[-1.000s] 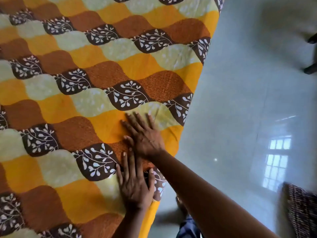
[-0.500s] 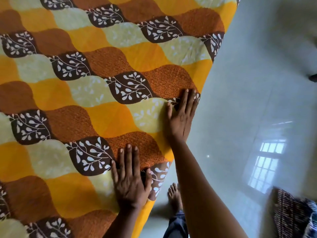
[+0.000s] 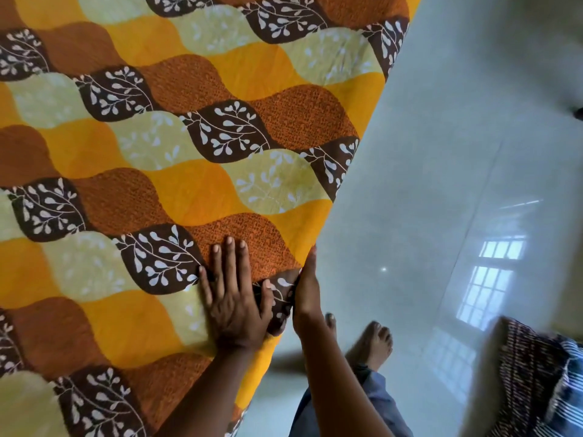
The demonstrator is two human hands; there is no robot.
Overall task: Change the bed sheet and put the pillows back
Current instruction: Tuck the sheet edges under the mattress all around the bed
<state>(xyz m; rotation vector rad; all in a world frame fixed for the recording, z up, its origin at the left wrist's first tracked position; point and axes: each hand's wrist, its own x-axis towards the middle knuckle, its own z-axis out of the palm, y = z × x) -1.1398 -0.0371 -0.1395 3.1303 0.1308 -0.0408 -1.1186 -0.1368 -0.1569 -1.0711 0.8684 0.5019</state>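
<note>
The sheet (image 3: 189, 152) is covered with a wavy pattern of leaf-shaped patches, set in slanting rows. Four kinds are repeated: plain bright yellow-orange, rust orange flecked with dark speckles, pale yellow-green printed with faint white sprigs, and dark brown printed with clear white leafy twigs. Right of the sheet, the floor (image 3: 441, 137) is seen as glossy pale grey-green, with a bluish-white window reflection in it. Below the sheet's lower right edge, trousers (image 3: 391, 405) are shown in grey-blue. Far right of the sheet, a cloth (image 3: 527, 380) is striped dark brown and white, with a blue-and-white striped part beside it.
</note>
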